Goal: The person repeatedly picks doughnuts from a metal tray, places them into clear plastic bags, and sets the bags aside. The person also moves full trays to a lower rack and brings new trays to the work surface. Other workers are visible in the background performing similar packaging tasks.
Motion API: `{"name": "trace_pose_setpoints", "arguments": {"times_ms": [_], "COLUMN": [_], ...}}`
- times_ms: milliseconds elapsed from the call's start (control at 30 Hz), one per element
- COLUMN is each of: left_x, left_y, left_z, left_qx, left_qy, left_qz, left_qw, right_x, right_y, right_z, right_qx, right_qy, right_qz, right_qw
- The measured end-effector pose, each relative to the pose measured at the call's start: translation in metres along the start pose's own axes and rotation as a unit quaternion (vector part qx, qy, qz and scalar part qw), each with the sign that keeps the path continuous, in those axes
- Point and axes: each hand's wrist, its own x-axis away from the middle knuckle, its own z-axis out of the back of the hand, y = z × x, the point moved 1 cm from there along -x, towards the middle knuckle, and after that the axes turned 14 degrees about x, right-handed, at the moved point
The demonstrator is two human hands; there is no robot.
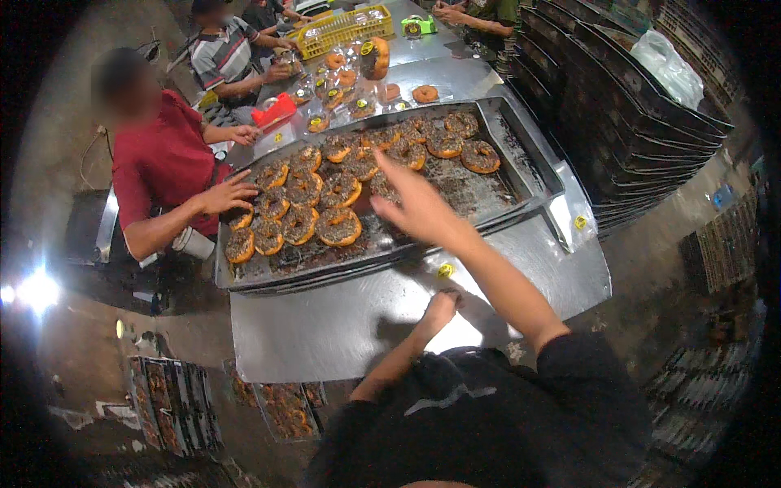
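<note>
My right hand [419, 203] reaches over the tray [439, 224] with its fingers stretched out and apart, holding nothing that I can see. Beneath its fingertips lies a doughnut [384, 189], partly hidden. Several ring doughnuts [339, 227] with dark, speckled topping fill the tray's left and back parts. My left hand [442, 307] is curled closed low over the metal table [317, 333], in front of the tray. A round yellow sticker [446, 270] shows just beyond its fingers, seemingly on clear plastic. What the fingers hold, if anything, is hidden.
A person in a red shirt [175, 138] at the left has one hand over the tray's doughnuts. Bagged doughnuts [333, 89], a red tape dispenser [274, 111] and a yellow basket [346, 31] stand behind. Stacked dark trays [602, 106] rise at the right. Other people work farther back.
</note>
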Motion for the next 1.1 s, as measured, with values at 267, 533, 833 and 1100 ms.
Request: {"name": "trace_pose_setpoints", "arguments": {"times_ms": [267,533,833,1100], "left_x": [0.034,0.024,-0.001,0.032], "left_y": [0.053,0.127,0.185,0.114], "left_z": [0.053,0.049,0.080,0.144], "left_qx": [0.291,0.274,0.238,0.690], "left_qy": [0.033,-0.047,0.336,0.387], "left_qz": [0.061,0.107,-0.228,0.016], "left_qw": [0.954,0.955,0.882,0.612], "right_x": [0.262,0.270,0.126,0.127], "right_y": [0.002,-0.010,0.023,0.051], "right_z": [0.010,0.034,0.033,-0.028], "right_qx": [-0.113,-0.088,-0.664,-0.538], "right_qy": [-0.379,-0.154,0.085,-0.167], "right_qz": [-0.382,-0.524,-0.430,-0.514], "right_qw": [0.835,0.833,0.605,0.647]}}
